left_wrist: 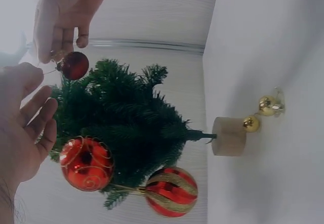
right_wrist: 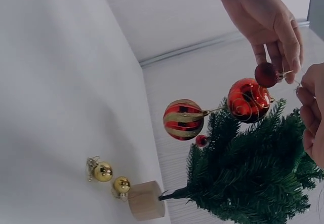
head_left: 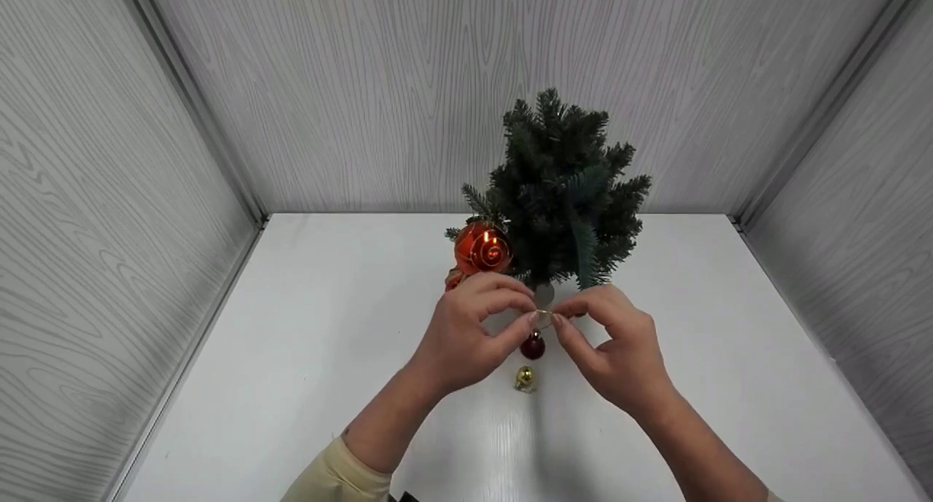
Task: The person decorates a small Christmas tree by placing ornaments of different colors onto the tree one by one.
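Observation:
My left hand (head_left: 466, 334) and right hand (head_left: 619, 349) meet in front of the small Christmas tree (head_left: 565, 189). Between thumb and fingertips each pinches the thin gold hanging string (head_left: 544, 313) of a small dark red bauble (head_left: 533, 345). The bauble dangles just below the fingertips, clear of the tabletop; in the left wrist view the bauble (left_wrist: 76, 65) shows its cap and string. On the tree's left side hang a large shiny red bauble (head_left: 482, 248) with gold swirls and a red and gold striped bauble (left_wrist: 171, 192), mostly behind my left hand in the head view.
Two small gold baubles (right_wrist: 103, 172) with strings lie on the white table (head_left: 328, 327) near the tree's round wooden base (right_wrist: 147, 200). A tiny red bauble (right_wrist: 201, 141) shows among the branches. Grey wood-patterned walls (head_left: 364, 87) enclose the table at the back and sides.

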Tool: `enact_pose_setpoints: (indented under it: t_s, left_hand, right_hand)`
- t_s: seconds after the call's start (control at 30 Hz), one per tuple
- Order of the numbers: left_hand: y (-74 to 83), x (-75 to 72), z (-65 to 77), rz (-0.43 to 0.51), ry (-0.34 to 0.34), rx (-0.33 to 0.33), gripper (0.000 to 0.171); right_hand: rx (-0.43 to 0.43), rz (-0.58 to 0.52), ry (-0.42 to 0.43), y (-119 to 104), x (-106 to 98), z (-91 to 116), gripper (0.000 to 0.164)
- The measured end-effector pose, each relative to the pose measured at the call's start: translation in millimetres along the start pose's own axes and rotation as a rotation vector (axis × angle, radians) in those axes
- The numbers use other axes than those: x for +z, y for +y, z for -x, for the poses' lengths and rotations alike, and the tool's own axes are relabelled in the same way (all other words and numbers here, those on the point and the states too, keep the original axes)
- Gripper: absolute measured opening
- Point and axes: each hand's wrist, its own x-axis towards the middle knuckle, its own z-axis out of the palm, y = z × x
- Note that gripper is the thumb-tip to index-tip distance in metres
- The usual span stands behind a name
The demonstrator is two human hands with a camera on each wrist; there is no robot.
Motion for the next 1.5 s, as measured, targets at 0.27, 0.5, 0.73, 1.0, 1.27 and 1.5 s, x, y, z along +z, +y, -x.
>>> enact_pose_setpoints:
  t_s: [0.27, 0.5, 0.73, 1.0, 1.27, 1.5]
  left_hand:
    - [4.8, -10.7, -22.6, -0.054, 0.02, 0.03, 0.007]
    - [2.4, -15.3, -42.1, -0.092, 0.056, 0.037, 0.008]
    - [-4.8, -16.2, -57.3, -0.126, 0.056, -0.001, 0.008]
    - [-12.6, -16.3, -70.8, -0.172, 0.03, -0.027, 0.011]
    - [-17.8, -12.7, -78.0, -0.239, -0.003, -0.078, 0.012]
    - [-21.5, -10.9, -80.5, -0.263, -0.012, -0.103, 0.012]
  right_hand:
    - [-0.017, 0.057, 0.056, -5.2, -8.1, -21.6, 0.009]
    - [-0.065, 0.094, 0.097, -2.7, -11.9, -41.8, 0.007]
    - [-0.028, 0.155, 0.107, 5.3, -10.6, -55.8, 0.008]
    - [0.023, 0.189, 0.127, 14.2, -6.5, -67.8, 0.004]
    - [0.05, 0.226, 0.123, 18.2, -4.4, -75.6, 0.004]
    - [0.116, 0.253, 0.115, 17.9, -1.8, -78.0, 0.005]
